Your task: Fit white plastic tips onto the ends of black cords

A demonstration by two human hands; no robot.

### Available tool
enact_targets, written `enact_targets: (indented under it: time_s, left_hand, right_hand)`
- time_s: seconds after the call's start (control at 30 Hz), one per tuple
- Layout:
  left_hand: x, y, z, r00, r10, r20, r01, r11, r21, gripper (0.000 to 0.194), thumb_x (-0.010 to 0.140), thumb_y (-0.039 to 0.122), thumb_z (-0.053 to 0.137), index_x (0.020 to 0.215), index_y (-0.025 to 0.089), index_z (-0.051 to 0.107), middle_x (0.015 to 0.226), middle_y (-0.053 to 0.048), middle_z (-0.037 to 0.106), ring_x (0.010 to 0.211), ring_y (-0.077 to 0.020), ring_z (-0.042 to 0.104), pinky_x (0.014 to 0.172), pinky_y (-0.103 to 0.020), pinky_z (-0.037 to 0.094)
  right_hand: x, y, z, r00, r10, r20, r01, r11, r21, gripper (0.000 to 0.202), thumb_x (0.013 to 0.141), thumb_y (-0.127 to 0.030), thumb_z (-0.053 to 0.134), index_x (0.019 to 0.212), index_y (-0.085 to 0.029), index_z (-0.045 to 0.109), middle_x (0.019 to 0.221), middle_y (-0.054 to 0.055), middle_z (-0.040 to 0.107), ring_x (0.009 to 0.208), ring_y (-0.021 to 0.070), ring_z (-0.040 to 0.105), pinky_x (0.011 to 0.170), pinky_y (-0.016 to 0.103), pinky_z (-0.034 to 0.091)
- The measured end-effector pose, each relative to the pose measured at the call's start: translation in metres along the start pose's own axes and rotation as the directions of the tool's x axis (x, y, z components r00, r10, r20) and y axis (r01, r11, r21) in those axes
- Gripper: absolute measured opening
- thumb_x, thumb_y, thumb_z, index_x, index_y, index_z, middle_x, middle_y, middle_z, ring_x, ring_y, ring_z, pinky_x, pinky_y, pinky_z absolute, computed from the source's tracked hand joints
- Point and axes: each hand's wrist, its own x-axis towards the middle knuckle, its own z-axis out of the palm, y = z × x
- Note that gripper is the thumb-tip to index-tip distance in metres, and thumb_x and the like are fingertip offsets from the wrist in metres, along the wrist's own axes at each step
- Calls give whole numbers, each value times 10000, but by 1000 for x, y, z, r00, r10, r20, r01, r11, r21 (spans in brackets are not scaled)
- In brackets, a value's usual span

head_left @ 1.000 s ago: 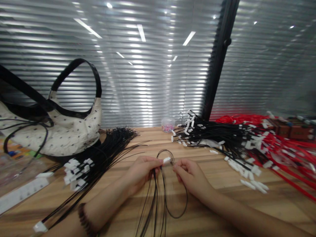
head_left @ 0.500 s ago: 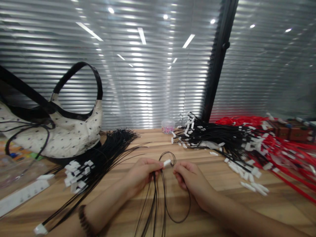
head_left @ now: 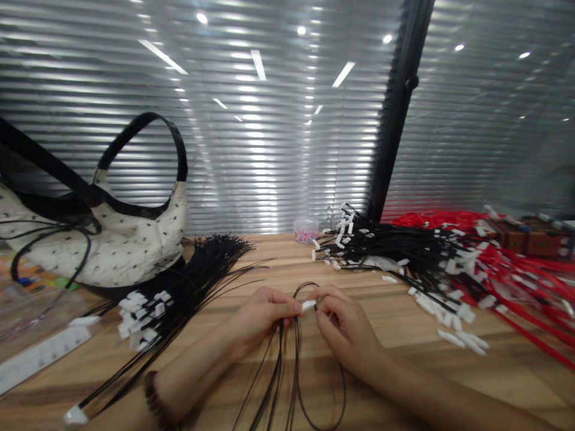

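In the head view my left hand (head_left: 265,312) pinches a small white plastic tag (head_left: 309,306) between thumb and forefinger. Thin black cords (head_left: 279,371) hang from that hand down to the table's near edge, and a loop of cord rises behind the tag. My right hand (head_left: 344,323) is curled at the tag's right end, its thumb and fingertips closed around the dark cord end there. What exactly lies between those fingertips is partly hidden. One long cord loop dangles below the right hand.
Left lies a bundle of black cords (head_left: 193,281) with white tags, beside a white patterned bag (head_left: 135,251). Right are black tagged cords (head_left: 395,245), red ribbons (head_left: 516,275) and loose white tags (head_left: 465,341). A clear tub (head_left: 306,231) stands at the back.
The white tag has shifted slightly down and right. My right hand has turned, its forefinger now reaching over to the tag's right end. The dangling cord loop hangs lower.
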Motion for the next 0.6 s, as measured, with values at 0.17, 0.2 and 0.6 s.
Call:
enact_targets:
  time_s: [0.17,0.2,0.6]
  left_hand:
    - [0,0,0,1000,-2,-8,2,1000,-12,194,631,297,671,542,127,642,463,17,476,470,-82,341,475,-239,184]
    - [0,-1,0,1000,4,-3,-4,1000,-11,194,634,297,672,544,127,644,466,16,479,472,-82,342,477,-239,186]
    - [3,-5,1,996,42,-77,-50,992,-112,196,627,304,704,586,115,672,470,19,486,468,-76,353,472,-226,212]
  right_hand:
    - [1,-1,1,1000,1,-13,0,1000,29,196,800,-45,439,658,-178,467,888,46,573,847,135,545,738,228,408]
    - [1,-1,1,1000,2,-13,-2,1000,31,195,799,-42,438,662,-177,471,882,47,570,843,136,545,735,229,409]
    - [2,6,3,992,116,-50,-118,992,-42,186,812,-148,489,631,-165,528,950,80,535,880,170,521,682,243,407]
